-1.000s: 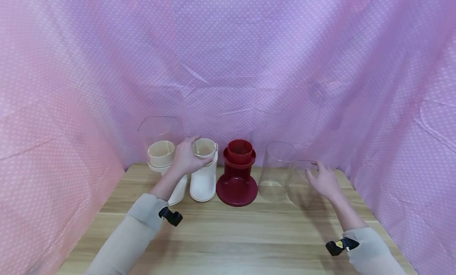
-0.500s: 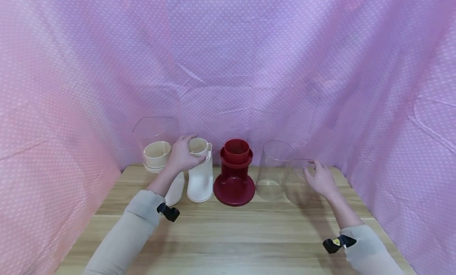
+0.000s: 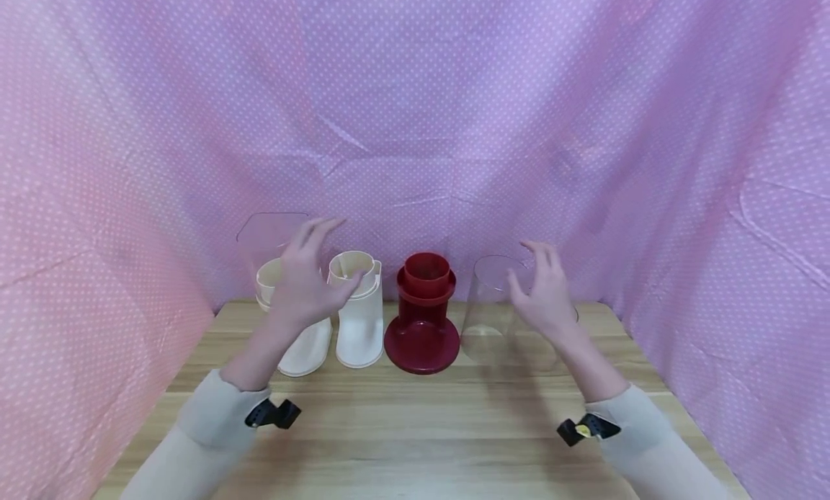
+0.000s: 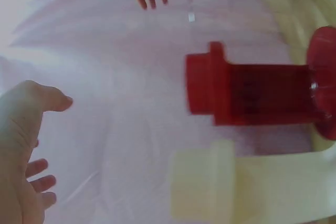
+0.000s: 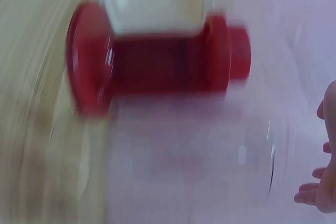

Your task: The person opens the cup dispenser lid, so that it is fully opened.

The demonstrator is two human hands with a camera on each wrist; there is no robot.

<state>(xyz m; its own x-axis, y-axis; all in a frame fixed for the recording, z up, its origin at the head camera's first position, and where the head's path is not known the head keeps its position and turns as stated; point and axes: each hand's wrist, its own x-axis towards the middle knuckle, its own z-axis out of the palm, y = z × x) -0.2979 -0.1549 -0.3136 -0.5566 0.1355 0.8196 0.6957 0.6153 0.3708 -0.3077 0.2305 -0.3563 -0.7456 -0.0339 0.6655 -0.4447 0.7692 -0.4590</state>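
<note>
My left hand (image 3: 303,287) is raised in front of two cream-white stands at the left, fingers spread and holding nothing. The left white stand (image 3: 305,349) is partly hidden by it; the second white stand (image 3: 360,331) has a cup-shaped top. In the left wrist view the thumb and fingers show apart from the stands. A red stand (image 3: 423,349) with a round foot stands upright in the middle. My right hand (image 3: 545,295) hovers with bent, parted fingers in front of the clear containers at the right. It covers much of the rightmost one. A clear cylinder (image 3: 483,309) stands beside the red stand.
A large clear container (image 3: 256,244) with a thin dark rim shows at the far left, behind the left white stand. The things form a row near the back of the wooden table (image 3: 402,421). Pink dotted cloth (image 3: 415,111) hangs behind and at both sides.
My left hand has come away from the second white stand's top, up and to the left. The right hand has left the rightmost clear container's rim, moving left and up.
</note>
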